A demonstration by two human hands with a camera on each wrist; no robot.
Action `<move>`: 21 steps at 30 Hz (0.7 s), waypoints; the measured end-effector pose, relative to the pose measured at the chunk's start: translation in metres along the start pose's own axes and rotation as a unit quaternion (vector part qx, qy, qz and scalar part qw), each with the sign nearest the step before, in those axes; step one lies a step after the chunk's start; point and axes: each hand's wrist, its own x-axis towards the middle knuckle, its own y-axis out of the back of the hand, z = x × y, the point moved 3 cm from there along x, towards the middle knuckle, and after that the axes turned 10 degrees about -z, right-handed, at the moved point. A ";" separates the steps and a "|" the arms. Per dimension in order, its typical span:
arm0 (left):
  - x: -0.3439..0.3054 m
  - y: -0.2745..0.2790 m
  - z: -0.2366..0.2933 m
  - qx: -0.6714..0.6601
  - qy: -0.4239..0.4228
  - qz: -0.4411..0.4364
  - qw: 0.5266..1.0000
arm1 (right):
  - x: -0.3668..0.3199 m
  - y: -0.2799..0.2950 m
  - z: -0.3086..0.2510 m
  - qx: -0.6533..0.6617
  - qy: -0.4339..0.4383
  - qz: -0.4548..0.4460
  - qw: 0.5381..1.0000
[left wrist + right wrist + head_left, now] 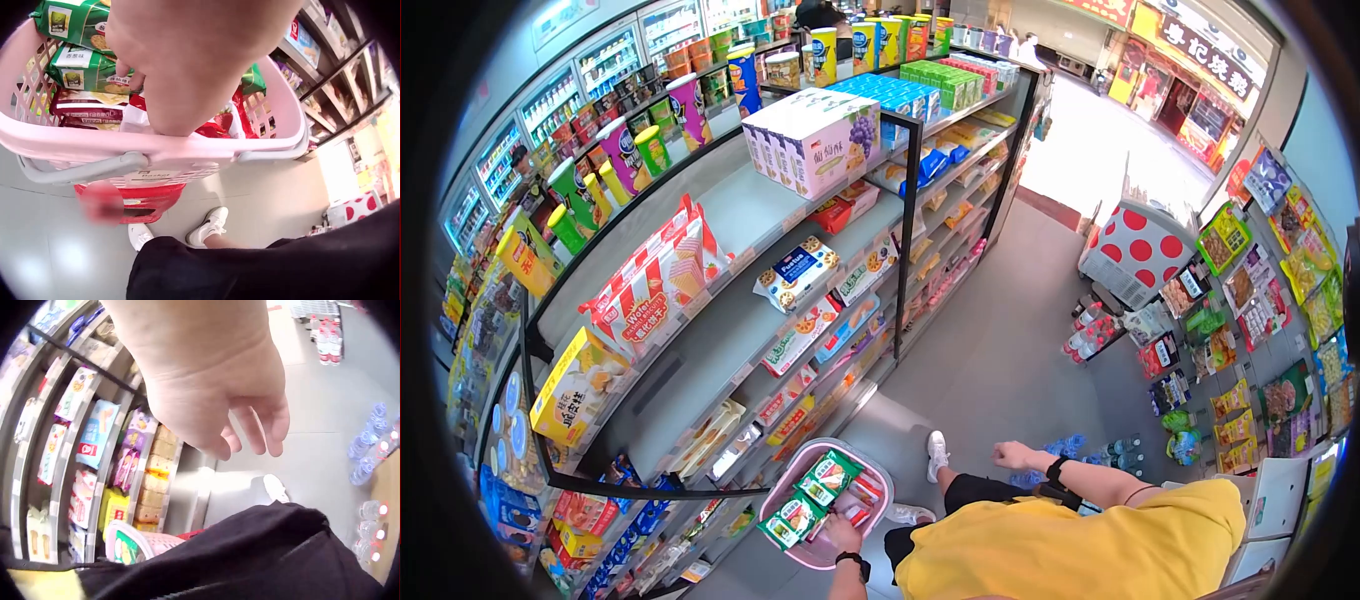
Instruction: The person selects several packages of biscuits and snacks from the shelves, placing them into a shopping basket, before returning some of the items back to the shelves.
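Observation:
In the head view my left hand is down in a pink basket. In the left wrist view that hand reaches inside the basket's rim, its visible fingertips bent against a green cracker pack; whether they grip it is hidden. Another green pack, maroon packs and a red-and-white pack lie around it. My right hand is away from the basket. The right wrist view shows this hand hanging with loosely bent fingers and nothing in them.
Snack shelves stand beside the basket. Hanging snack bags line the opposite side, with bottles on the floor. A red-dotted box stands near the doorway. Below the basket is a red object.

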 end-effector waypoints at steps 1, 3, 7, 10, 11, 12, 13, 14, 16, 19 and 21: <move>-0.009 0.012 0.001 -0.031 0.004 0.004 1.000 | 0.011 0.002 -0.023 -0.026 0.034 -0.006 0.999; -0.035 0.043 0.004 -0.079 -0.014 0.068 0.994 | 0.026 0.009 -0.080 -0.071 0.122 -0.010 0.990; -0.083 0.093 0.007 -0.171 -0.058 0.074 0.981 | 0.043 0.015 -0.201 -0.106 0.296 -0.043 0.948; -0.112 0.126 0.013 -0.204 -0.088 0.106 0.969 | 0.047 -0.006 -0.274 -0.120 0.382 -0.074 0.913; -0.118 0.135 0.016 -0.195 -0.066 0.097 0.974 | 0.050 -0.016 -0.292 -0.147 0.389 -0.130 0.900; -0.125 0.146 0.019 -0.201 -0.064 0.105 0.972 | 0.050 -0.026 -0.308 -0.171 0.393 -0.182 0.885; -0.131 0.163 0.026 -0.217 -0.060 0.096 0.970 | 0.050 -0.031 -0.317 -0.188 0.422 -0.173 0.870; -0.138 0.182 0.033 -0.234 -0.055 0.088 0.967 | 0.047 -0.037 -0.325 -0.206 0.452 -0.164 0.852; -0.146 0.214 0.048 -0.258 -0.067 0.112 0.957 | 0.036 -0.040 -0.338 -0.221 0.460 -0.183 0.840; -0.150 0.246 0.065 -0.279 -0.090 0.151 0.944 | 0.030 -0.027 -0.348 -0.243 0.467 -0.204 0.826; -0.145 0.262 0.077 -0.313 -0.084 0.163 0.932 | 0.037 -0.010 -0.344 -0.211 0.500 -0.158 0.825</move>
